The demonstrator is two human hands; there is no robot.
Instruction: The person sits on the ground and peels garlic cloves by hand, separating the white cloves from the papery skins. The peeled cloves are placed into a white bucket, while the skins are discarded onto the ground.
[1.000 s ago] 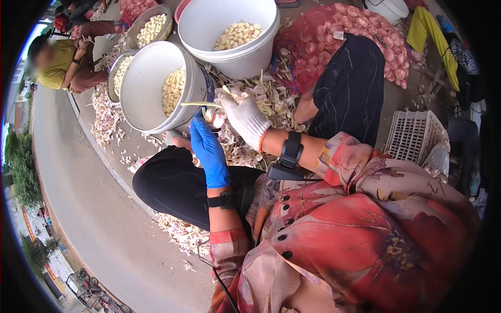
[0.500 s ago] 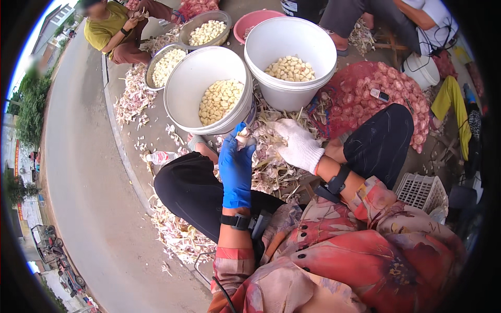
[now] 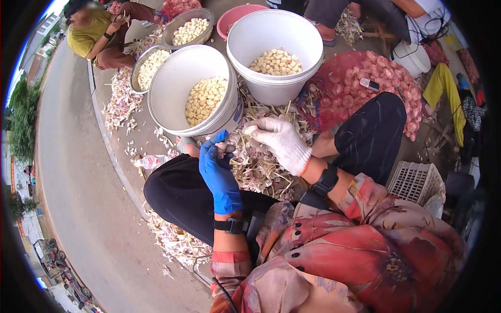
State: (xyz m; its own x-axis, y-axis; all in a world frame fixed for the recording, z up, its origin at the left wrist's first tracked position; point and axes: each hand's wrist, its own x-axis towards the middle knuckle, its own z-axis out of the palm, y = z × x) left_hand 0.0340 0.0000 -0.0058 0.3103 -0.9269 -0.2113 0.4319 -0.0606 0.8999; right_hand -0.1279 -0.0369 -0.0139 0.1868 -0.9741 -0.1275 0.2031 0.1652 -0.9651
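My left hand [image 3: 218,175], in a blue glove, is closed with its fingertips pinched around a small piece of garlic [image 3: 221,148], mostly hidden by the fingers. To its right, my right hand [image 3: 282,140] wears a white knitted glove and pinches a pale garlic clove [image 3: 251,129] between thumb and fingers. The two hands are apart, above a heap of garlic skins and stalks [image 3: 261,167]. Just beyond them stand two white buckets, a left one [image 3: 166,96] tilted toward me and a right one [image 3: 282,88], both partly filled with peeled cloves.
At the right, a red net sack of garlic bulbs [image 3: 334,96] has a mobile phone [image 3: 369,84] on it. A white plastic basket [image 3: 416,182] stands by my right side. Metal basins [image 3: 166,39], a pink basin [image 3: 225,20] and a seated person [image 3: 88,39] are farther off. A plastic bottle [image 3: 151,161] lies left.
My hands have drawn apart; my right hand now pinches a clove away from the left one. My left hand has turned and shifted left. The whole view has shifted slightly.
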